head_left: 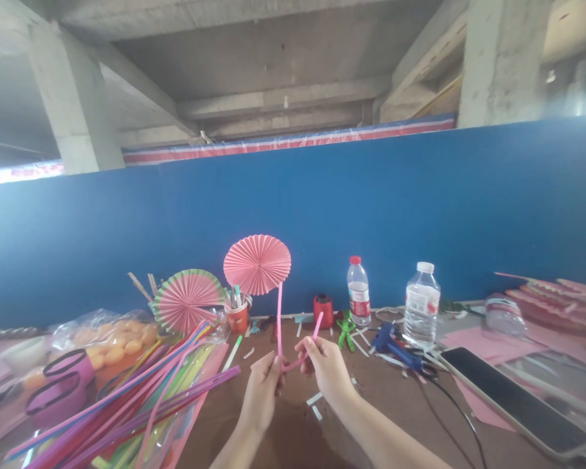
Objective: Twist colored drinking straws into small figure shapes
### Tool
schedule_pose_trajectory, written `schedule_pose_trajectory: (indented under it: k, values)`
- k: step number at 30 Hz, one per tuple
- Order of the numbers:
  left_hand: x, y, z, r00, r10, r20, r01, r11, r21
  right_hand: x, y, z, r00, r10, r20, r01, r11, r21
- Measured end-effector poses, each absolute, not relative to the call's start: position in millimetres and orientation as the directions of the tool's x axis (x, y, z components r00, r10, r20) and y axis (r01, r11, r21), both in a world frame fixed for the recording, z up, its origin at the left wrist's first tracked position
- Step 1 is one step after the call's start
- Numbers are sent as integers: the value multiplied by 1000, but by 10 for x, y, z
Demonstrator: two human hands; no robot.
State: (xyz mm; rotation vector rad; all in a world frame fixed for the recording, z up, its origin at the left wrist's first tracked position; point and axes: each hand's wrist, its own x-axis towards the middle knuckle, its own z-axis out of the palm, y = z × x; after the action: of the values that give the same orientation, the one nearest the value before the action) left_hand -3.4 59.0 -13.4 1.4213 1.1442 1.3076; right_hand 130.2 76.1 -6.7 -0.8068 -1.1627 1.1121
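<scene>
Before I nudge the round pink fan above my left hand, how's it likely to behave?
The pink fan probably weighs little and could crease, since it looks thin and pleated. It may sway, because the slim pink stem rising from your left hand seems its only support. That stem is likely bendy: it appears to curve toward your right hand.

2 upright bottles [421, 311], 1 phone [515, 400]

"Where are the hands?"

"Low centre. The left hand [262, 385] sits between six and seven o'clock, the right hand [328, 371] between five and six, near each other but apart."

"And their pose?"

"Both are closed in a pinch. The bare left forearm [241, 441] points toward one o'clock; the bare right forearm [383, 430] slants toward ten-thirty."
</scene>
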Motion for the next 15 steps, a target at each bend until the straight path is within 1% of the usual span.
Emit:
schedule_pose_trajectory:
  k: [4,7,10,12,15]
  values:
    - [-13,565,-89,27,982,185,-2,-185,983,1296,718,-52,25,951,309,-177,308,-935]
    - [20,538,-59,59,983,176,-11,-176,984,1274,697,-62,-13,952,307,-205,298,-932]
    - [45,516,-45,63,976,207,-47,-204,978,1240,665,-71,-38,952,305,-218,290,-932]
    - [48,509,-51,52,976,214,-81,-209,975,1220,634,-71,-41,944,328,-134,320,-938]
    - [37,507,-75,100,978,185,-141,-170,975,1208,594,-74,-37,919,393,37,394,-918]
